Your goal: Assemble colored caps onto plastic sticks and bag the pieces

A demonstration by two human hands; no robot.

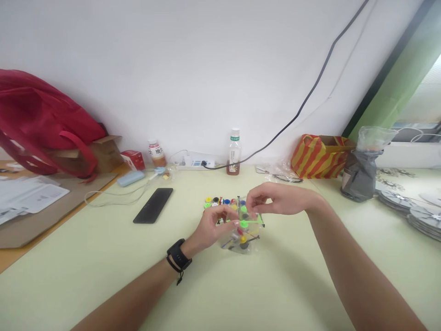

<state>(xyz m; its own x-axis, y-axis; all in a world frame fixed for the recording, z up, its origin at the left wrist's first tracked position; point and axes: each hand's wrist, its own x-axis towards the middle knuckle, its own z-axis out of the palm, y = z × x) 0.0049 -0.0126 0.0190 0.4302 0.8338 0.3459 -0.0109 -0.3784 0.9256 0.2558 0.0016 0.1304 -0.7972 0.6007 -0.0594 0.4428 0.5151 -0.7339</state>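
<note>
On the table in front of me lies a group of small pots with coloured lids, several of them inside clear plastic bags with thin brush-like sticks. My left hand (215,225), with a black watch (178,255) on the wrist, has its thumb and fingers closed on a clear plastic bag (237,247) beside a green-lidded pot (244,224). A yellow-lidded pot (244,240) shows through the bag's near part. From the right, my right hand (275,198) reaches over the pots with fingers curled into a pinch. What its fingertips hold is too small to make out.
A black phone (153,205) lies left of the pots. Along the wall stand a drink bottle (234,154), a power strip (198,160) and another bottle (157,154). A striped bag (320,156) and a grey bag (361,177) are at right; a red backpack (44,119) is far left.
</note>
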